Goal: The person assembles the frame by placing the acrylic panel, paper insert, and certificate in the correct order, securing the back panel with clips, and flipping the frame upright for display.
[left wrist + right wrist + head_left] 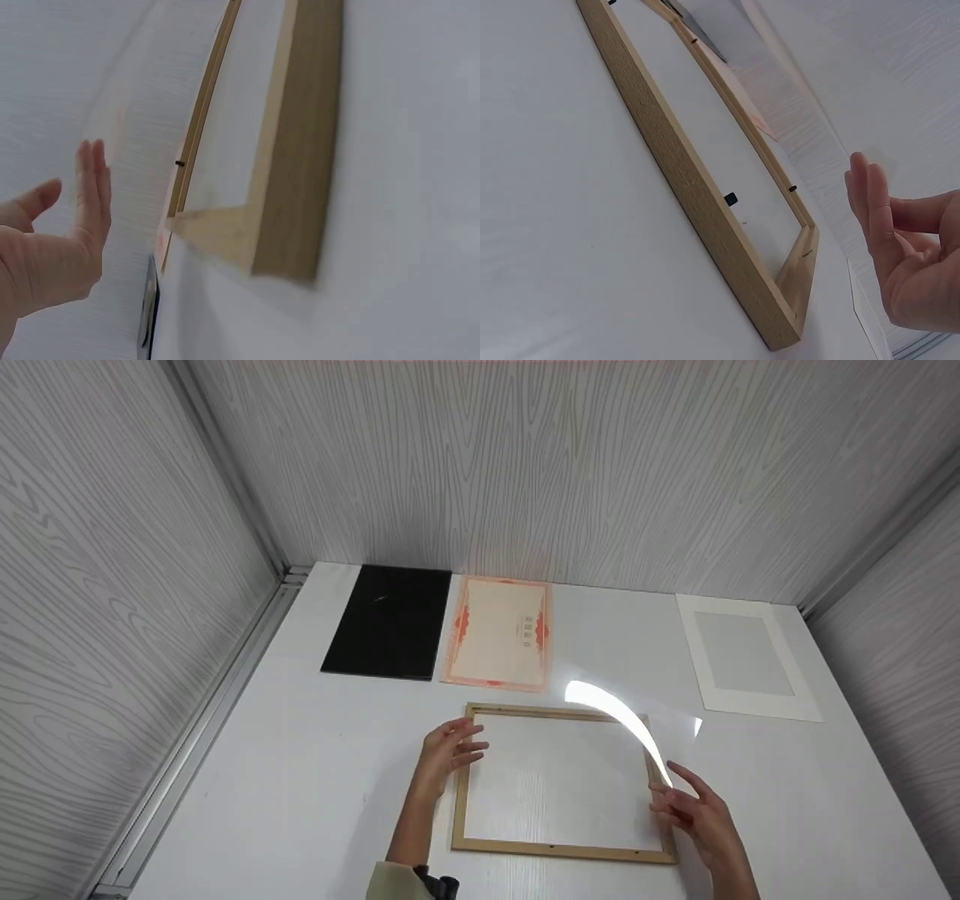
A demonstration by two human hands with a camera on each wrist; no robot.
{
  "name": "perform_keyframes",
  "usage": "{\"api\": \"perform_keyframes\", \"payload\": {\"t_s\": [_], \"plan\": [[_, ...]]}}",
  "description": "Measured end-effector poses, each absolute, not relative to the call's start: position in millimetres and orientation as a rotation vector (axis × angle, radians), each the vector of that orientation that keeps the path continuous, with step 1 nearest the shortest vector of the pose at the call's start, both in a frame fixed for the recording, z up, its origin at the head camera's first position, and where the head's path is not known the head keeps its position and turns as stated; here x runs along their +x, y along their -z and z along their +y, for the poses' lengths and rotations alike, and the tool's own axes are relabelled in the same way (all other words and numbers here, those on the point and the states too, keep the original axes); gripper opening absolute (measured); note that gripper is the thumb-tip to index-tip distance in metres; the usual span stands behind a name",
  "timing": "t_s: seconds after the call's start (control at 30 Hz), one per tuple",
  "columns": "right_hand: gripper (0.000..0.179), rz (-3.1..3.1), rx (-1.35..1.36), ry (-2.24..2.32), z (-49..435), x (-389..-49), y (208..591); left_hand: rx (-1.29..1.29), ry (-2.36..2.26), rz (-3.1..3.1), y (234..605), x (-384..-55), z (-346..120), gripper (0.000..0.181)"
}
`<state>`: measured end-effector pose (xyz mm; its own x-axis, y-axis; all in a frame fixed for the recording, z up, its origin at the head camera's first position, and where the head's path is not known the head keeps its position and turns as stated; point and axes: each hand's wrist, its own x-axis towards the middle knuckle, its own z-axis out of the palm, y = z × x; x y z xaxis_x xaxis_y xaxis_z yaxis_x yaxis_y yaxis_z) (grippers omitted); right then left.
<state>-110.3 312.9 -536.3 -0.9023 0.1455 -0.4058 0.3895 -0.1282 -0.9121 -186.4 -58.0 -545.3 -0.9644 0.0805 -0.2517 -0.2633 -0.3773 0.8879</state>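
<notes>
Fingers (688, 778) over white table (262, 772), woodgrain walls (510, 472)

Black panel (386, 626) beside orange-bordered certificate (495, 637), white mat (757, 703) well apart; 3 grey walls (525, 465).

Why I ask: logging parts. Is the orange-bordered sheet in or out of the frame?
Out: the orange-bordered sheet lies on the table, beyond the frame.

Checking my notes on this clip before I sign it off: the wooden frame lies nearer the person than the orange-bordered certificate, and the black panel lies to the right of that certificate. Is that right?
Not quite: the black panel lies to the left of the orange-bordered certificate, as the head view shows. The wooden frame does lie nearer the person.
</notes>
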Motion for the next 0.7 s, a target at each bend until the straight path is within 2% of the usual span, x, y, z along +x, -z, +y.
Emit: {"api": "perform_keyframes", "payload": {"t_s": [0.27,0.7], "plan": [[0.055,1.994,0.479,2.041,321.4,-112.0,540.3,-0.101,-2.147,1.830,548.9,-180.3,-79.2,0.034],[0.053,2.082,0.343,1.875,327.5,-108.9,558.7,-0.093,-1.779,2.223,555.3,-136.9,-76.7,0.021]]}}
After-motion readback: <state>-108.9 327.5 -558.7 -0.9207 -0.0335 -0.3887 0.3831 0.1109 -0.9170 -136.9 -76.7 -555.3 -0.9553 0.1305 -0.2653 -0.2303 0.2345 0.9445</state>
